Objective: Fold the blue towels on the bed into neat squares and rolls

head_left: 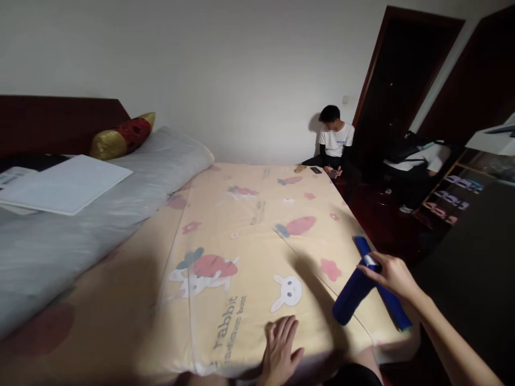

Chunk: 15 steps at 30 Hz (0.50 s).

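Observation:
My left hand [280,349] lies flat with fingers stretched out on the near edge of a bed's cream sheet [249,236], which is printed with rabbits and carrots. My right hand [389,274] is closed around the silver-banded end of a dark blue cylinder [354,294], held tilted just above the bed's right edge. A second long dark blue roll [382,287] runs along that edge beneath it; whether the two are joined I cannot tell.
A grey pillow [80,225] with a white flat sheet [66,185] on it and a red-gold cushion [123,136] lie at the left by the dark headboard. A person [335,145] sits at the far bed corner. Another person [418,161] bends by dark doors and a shoe rack [454,201].

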### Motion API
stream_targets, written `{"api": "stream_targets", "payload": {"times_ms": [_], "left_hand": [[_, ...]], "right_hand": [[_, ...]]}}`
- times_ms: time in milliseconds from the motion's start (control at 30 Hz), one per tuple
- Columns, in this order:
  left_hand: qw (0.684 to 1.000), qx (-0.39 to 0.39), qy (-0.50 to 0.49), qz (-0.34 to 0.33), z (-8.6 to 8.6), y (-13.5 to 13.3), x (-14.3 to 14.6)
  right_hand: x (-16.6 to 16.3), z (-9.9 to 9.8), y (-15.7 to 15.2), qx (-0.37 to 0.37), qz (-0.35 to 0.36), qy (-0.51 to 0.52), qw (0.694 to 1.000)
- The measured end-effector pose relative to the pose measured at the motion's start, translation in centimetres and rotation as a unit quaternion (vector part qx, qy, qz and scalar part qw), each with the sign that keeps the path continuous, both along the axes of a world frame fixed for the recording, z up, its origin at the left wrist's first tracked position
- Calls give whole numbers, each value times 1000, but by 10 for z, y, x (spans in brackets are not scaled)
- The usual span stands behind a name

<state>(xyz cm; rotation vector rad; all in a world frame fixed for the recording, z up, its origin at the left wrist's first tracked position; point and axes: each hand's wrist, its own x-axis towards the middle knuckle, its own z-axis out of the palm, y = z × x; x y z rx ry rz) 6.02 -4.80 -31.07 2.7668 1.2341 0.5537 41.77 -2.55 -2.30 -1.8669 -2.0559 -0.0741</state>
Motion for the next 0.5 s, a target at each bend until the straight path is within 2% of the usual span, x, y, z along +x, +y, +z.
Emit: {"api": "stream_targets", "payload": {"times_ms": [100, 200, 267, 300, 333, 400, 500], "left_hand": [[1000, 19, 9, -4, -1, 3, -1], [999, 33, 8, -10, -3, 5, -2], [999, 43, 8, -13, -5, 7, -3], [999, 48, 8, -13, -6, 8, -3], [999, 52, 7, -14, -6, 8, -3], [998, 58, 5, -16, -7, 9, -3], [998, 58, 8, -12, -5, 8, -2]], "right_hand": [[34, 27, 31, 26, -43, 8, 999], [61, 53, 60, 101, -37, -20, 994], [73, 56, 71, 161, -25, -66, 984], [77, 51, 73, 180, -15, -96, 979], [81, 41, 72, 188, -2, -131, 973], [87, 6, 63, 178, 23, -204, 963], [95, -78, 28, 127, 36, -275, 952]]}}
